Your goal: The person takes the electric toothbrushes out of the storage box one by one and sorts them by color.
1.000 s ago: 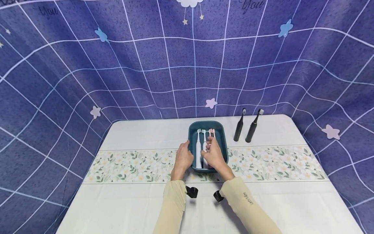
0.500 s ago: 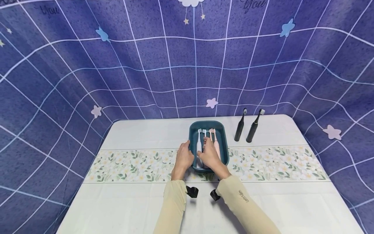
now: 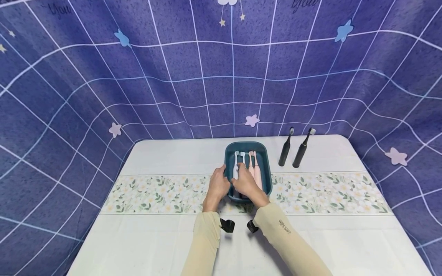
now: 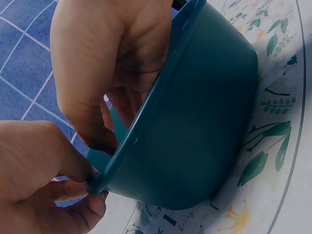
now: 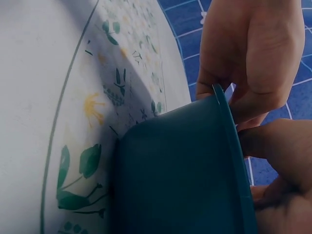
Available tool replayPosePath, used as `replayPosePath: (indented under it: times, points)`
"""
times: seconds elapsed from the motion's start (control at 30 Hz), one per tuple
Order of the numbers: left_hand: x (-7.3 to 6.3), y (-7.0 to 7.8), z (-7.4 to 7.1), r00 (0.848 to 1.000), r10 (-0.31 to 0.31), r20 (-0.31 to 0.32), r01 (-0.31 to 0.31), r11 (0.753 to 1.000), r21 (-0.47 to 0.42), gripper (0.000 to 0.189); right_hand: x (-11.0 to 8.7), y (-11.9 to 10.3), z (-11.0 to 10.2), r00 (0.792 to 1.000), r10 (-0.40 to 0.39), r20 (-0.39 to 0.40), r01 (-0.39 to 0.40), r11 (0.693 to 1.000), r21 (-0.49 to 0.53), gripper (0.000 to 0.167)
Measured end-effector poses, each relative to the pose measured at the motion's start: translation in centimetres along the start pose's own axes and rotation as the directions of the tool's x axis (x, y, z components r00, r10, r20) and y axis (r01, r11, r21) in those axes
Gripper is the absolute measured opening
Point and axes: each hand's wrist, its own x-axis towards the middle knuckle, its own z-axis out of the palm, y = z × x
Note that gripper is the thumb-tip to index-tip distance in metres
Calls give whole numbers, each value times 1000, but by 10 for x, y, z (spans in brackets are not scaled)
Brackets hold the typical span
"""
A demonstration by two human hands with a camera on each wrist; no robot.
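The fingers of the right hand point down inside the teal bin, bent over the toothbrush handles; what they touch is hidden by the hand and the bin wall, so I cannot tell whether they hold anything. The left hand pinches the bin's left rim, thumb and fingers on either side of the wall.

Directly under the right hand lies the inner white toothbrush, its head showing just beyond the fingers and most of its handle covered. Its long axis runs away from the person, and the right hand crosses it at a slant from the near right. That hand is the nearer one; the left is parted from it by the bin wall and the outer white toothbrush, which lies alongside, with the right thumb reaching over its handle.

On the other side, to the right, the inner pink toothbrush and the outer pink toothbrush lie in the bin, heads also at the far end.

Farther right on the bench, apart from the bin, two black toothbrushes appear to stand on end before a blue curtain.
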Motion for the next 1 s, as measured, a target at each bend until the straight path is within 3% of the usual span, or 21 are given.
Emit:
replayPosePath:
  times: [0.47,0.7,1.0]
  points:
    - [-1,0,-1,1000,0,-7,0,1000,-16,52,20,-12,4,997,26,76,-20,996,-89,70]
    - [-1,1,1,1000,15,-19,-15,1000,-10,53,27,-9,2,995,68,68,-61,994,-95,74]
    - [-3,0,1,999,22,-28,-22,1000,9,52,24,-3,-1,996,82,32,-80,995,-55,61]
